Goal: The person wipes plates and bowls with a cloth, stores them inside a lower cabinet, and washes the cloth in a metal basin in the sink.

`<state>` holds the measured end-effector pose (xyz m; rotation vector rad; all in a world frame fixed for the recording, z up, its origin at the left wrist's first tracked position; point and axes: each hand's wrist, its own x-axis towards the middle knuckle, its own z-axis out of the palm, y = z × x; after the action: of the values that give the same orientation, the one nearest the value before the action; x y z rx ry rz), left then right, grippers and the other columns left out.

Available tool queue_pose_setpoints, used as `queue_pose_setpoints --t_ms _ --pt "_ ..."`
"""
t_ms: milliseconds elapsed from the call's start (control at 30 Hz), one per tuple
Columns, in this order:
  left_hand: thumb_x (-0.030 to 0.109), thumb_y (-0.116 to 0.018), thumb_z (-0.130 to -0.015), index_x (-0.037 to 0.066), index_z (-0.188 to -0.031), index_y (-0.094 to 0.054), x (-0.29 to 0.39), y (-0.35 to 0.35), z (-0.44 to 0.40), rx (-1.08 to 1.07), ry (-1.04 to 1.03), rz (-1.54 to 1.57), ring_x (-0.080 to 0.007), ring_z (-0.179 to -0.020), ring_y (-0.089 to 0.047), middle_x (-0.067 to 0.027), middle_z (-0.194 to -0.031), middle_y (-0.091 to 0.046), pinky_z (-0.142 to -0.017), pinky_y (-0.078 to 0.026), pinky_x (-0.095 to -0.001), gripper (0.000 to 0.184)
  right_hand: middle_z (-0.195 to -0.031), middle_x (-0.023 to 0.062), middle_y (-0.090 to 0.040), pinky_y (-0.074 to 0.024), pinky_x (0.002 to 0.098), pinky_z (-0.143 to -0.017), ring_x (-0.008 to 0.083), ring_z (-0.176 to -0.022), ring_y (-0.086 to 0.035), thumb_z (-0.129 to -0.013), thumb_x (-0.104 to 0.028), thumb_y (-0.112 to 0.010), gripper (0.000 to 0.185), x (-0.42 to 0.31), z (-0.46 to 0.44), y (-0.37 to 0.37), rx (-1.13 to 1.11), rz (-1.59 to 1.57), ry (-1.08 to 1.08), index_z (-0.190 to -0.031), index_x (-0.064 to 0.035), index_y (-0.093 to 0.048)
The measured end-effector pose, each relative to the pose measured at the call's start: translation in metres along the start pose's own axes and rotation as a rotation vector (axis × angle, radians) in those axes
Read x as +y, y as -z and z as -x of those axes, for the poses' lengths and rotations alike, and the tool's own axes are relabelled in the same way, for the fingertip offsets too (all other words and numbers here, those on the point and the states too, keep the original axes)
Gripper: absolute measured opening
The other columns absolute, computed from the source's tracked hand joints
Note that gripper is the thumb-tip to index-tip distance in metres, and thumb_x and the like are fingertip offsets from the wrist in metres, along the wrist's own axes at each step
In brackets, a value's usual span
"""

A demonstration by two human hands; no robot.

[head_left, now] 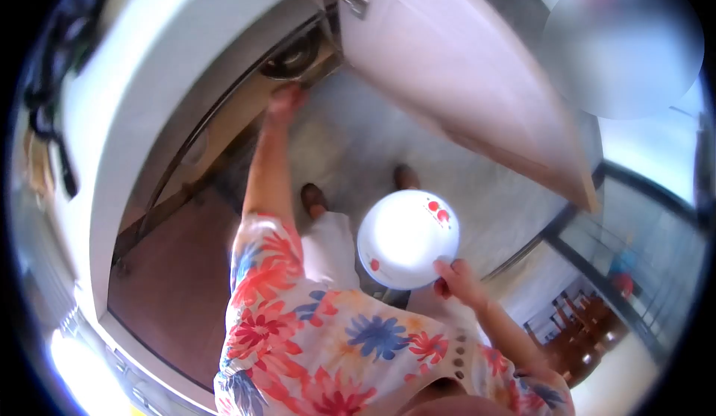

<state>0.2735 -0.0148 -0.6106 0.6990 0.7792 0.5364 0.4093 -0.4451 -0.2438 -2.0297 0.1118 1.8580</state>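
The rim of a white dish (406,237) is pinched by the right hand (456,280) on the wearer's side of the open door (455,65). The left hand (287,101) is held well apart, left of the door, near a dark round object (291,58); whether anything is gripped there cannot be told. The dish is likely light, stiff, smooth and breakable, best gripped at the rim, perhaps with support beneath. It is round and glossy, marked in red near its edge. Grey floor (328,121) is seen beside the door.
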Motion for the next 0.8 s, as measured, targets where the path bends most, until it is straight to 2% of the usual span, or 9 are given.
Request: queue_pose_setpoints --t_ms 67,100,133,167,300,400,567,733,800 --pt "0.029 -0.053 -0.085 0.002 -0.107 -0.052 0.010 -0.043 0.065 -0.268 -0.034 -0.294 -0.0273 -0.084 -0.059 -0.0142 -0.096 -0.058 -0.071 -0.050 -0.0423 0.035 -0.050 0.0062 -0.054 -0.0402 0.0237 -0.042 0.0117 -0.043 -0.050 -0.086 -0.034 -0.046 0.045 -0.012 0.007 0.005 -0.003 0.012 0.020 -0.060 0.0019 -0.056" --pt "0.029 -0.053 -0.085 0.004 -0.109 -0.051 0.019 -0.074 0.107 -0.395 0.027 -0.019 -0.0230 -0.082 -0.059 -0.0096 -0.093 -0.058 -0.071 -0.050 -0.0399 0.034 -0.050 0.0064 -0.054 -0.0400 0.0239 -0.042 0.0117 -0.043 -0.050 -0.085 -0.033 -0.046 0.044 -0.021 0.013 0.008 -0.014 0.032 0.028 -0.061 0.0022 -0.056" --pt "0.036 -0.056 -0.083 0.003 -0.107 -0.052 0.064 -0.134 0.151 -0.223 0.305 -0.305 -0.0212 -0.071 -0.060 -0.0097 -0.083 -0.059 -0.064 -0.052 -0.0349 0.041 -0.050 0.0065 -0.054 -0.0399 0.0240 -0.042 0.0117 -0.043 -0.050 -0.085 -0.033 -0.046 0.043 -0.031 0.020 0.010 -0.032 0.060 0.036 -0.062 0.0024 -0.056" --pt "0.038 -0.057 -0.082 0.002 -0.106 -0.053 0.085 -0.166 0.188 -0.224 0.430 -0.277 -0.0193 -0.063 -0.060 -0.0092 -0.077 -0.060 -0.057 -0.051 -0.0304 0.043 -0.050 0.0067 -0.054 -0.0394 0.0239 -0.040 0.0114 -0.042 -0.049 -0.086 -0.033 -0.046 0.043 -0.039 0.027 0.013 -0.034 0.093 0.066 -0.063 0.0022 -0.056" --pt "0.048 -0.052 -0.082 0.003 -0.100 -0.059 0.166 -0.217 0.303 -0.248 0.435 -0.384 -0.0105 -0.059 -0.055 -0.0032 -0.068 -0.057 -0.055 -0.047 -0.0219 0.049 -0.050 0.0066 -0.053 -0.0381 0.0237 -0.037 0.0104 -0.038 -0.046 -0.088 -0.031 -0.044 0.042 -0.086 0.058 0.014 -0.097 0.289 0.235 -0.064 0.0016 -0.055" --pt "0.043 -0.054 -0.083 0.001 -0.098 -0.059 0.201 -0.251 0.339 -0.133 0.183 -0.552 -0.0087 -0.060 -0.052 -0.0005 -0.064 -0.055 -0.053 -0.043 -0.0247 0.045 -0.049 0.0053 -0.053 -0.0375 0.0231 -0.037 0.0092 -0.036 -0.045 -0.089 -0.028 -0.041 0.040 -0.126 0.068 0.027 -0.163 0.450 0.383 -0.067 0.0024 -0.057" --pt "0.013 -0.053 -0.081 -0.002 -0.082 -0.050 0.267 -0.296 0.390 0.230 -0.365 -1.085 -0.0297 -0.053 -0.051 -0.0211 -0.063 -0.048 -0.052 -0.043 -0.0322 0.015 -0.049 0.0044 -0.054 -0.0362 0.0222 -0.036 0.0078 -0.036 -0.044 -0.090 -0.029 -0.042 0.040 -0.195 0.113 0.031 -0.262 0.623 0.535 -0.071 0.0026 -0.058" --pt "0.011 -0.051 -0.082 -0.001 -0.117 -0.046 0.345 -0.270 0.438 0.534 -0.693 -0.970 -0.0114 -0.055 -0.053 -0.0103 -0.067 -0.057 -0.053 -0.046 -0.0278 0.037 -0.054 0.0041 -0.054 -0.0336 0.0179 -0.033 0.0072 -0.038 -0.046 -0.087 -0.028 -0.049 0.032 -0.281 0.198 -0.055 -0.253 0.659 0.854 -0.073 -0.0005 -0.057" --pt "0.014 -0.049 -0.084 -0.001 -0.117 -0.046 0.383 -0.242 0.450 0.684 -0.600 -0.982 -0.0070 -0.053 -0.052 -0.0069 -0.068 -0.057 -0.048 -0.045 -0.0237 0.036 -0.053 0.0034 -0.053 -0.0338 0.0181 -0.033 0.0070 -0.039 -0.046 -0.087 -0.028 -0.050 0.031 -0.319 0.203 -0.100 -0.299 0.671 0.949 -0.073 -0.0005 -0.057"
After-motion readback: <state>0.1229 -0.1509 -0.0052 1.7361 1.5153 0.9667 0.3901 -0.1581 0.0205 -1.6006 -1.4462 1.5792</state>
